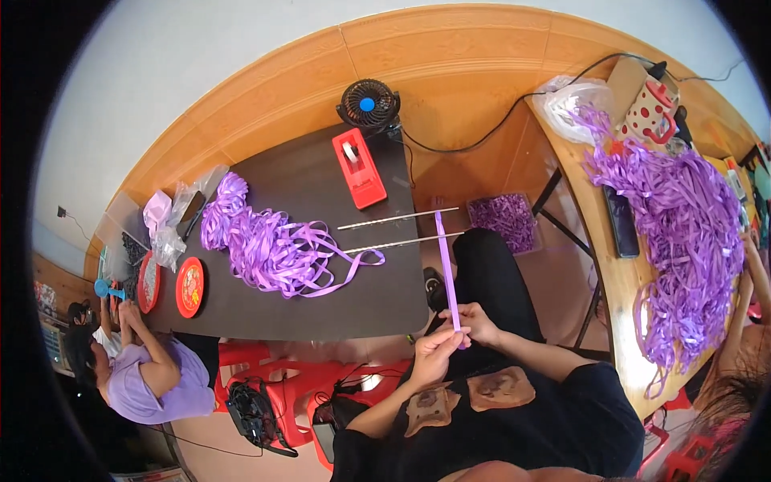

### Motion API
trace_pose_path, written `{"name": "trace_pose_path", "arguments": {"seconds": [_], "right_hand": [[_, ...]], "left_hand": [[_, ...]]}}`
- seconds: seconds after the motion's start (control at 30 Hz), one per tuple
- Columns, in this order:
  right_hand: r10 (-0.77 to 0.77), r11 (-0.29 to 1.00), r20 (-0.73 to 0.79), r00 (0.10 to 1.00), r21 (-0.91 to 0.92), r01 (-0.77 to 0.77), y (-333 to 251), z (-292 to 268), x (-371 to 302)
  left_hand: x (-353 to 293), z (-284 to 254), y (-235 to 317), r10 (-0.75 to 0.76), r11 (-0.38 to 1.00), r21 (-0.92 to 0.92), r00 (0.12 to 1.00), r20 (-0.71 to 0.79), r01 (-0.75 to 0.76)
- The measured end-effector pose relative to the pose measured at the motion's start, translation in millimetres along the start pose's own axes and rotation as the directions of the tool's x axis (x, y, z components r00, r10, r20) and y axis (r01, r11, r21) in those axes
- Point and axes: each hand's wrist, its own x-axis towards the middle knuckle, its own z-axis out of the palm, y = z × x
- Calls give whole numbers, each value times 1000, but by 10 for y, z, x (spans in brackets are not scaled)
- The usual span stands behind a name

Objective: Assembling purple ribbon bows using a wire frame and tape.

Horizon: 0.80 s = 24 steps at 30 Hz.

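Observation:
In front of my body, my left hand (pixel 434 353) pinches the lower end of a purple ribbon (pixel 448 277) between thumb and fingers. My right hand (pixel 478 324) is closed at the same ribbon, just above and to the right of the left. From there the ribbon runs up, taut and straight, to two thin metal rods (pixel 405 241) that stick out past the dark table's right edge. It crosses the nearer rod and reaches the farther one. A big tangled heap of purple ribbon (pixel 273 249) lies on the table, with one loop stretching to the nearer rod.
On the dark table (pixel 321 317) stand a red tape dispenser (pixel 359 169), a small black fan (pixel 368 104) and red plates (pixel 190 287). Below the rods sits a bin of purple pieces (pixel 503 222). A wooden table (pixel 618 313) at right bears more ribbon. Other people sit left and right.

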Motion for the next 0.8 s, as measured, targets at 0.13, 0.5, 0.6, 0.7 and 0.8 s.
{"name": "trace_pose_path", "arguments": {"seconds": [0.13,0.5,0.6,0.7,0.8], "right_hand": [[66,985,-40,997,-159,-71,-50,100,-267],[207,836,130,970,-538,-107,253,-24,-322],[75,848,194,978,-529,40,189,31,-341],[12,868,206,978,-488,93,108,64,-365],[9,839,196,981,-535,100,78,68,-358]], "left_hand": [[-7,-55,-89,-68,996,-57,994,-85,64],[206,-303,-266,-171,964,160,956,-238,213],[288,-347,-316,38,909,412,973,-228,61],[405,-281,-248,65,917,395,958,-279,52],[475,-171,-125,-5,928,351,944,-331,128]]}}
